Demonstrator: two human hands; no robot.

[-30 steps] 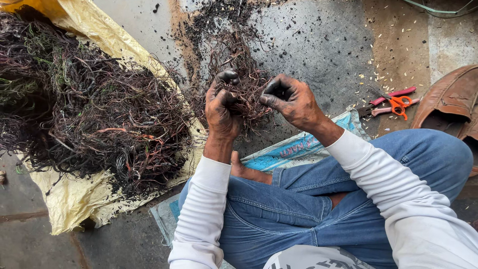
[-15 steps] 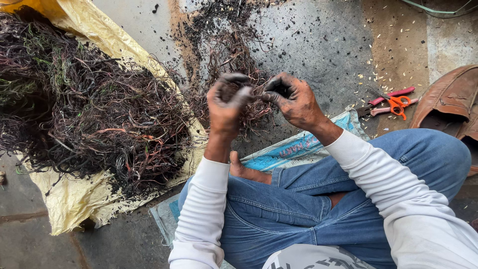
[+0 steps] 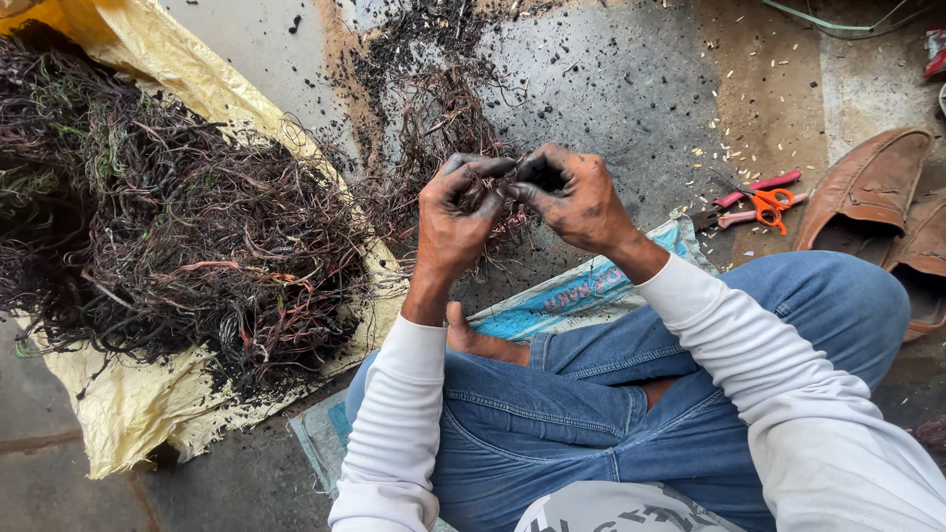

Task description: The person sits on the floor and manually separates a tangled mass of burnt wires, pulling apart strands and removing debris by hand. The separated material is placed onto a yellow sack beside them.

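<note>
My left hand and my right hand, both blackened with soot, meet in front of me and pinch a small bundle of burnt thin wires between their fingers. Just beyond the hands lies a small heap of dark reddish wire strands on the sooty concrete floor. A big tangled pile of burnt wires rests on a yellow plastic sack to my left. I sit cross-legged in blue jeans and white sleeves.
Red-handled pliers and orange scissors lie on the floor at right, beside brown leather shoes. A blue-and-white woven sack lies under my legs. Black ash is scattered over the concrete.
My two hands have come together from slightly apart and now both grip the same small wire bundle. The piles and tools have not moved.
</note>
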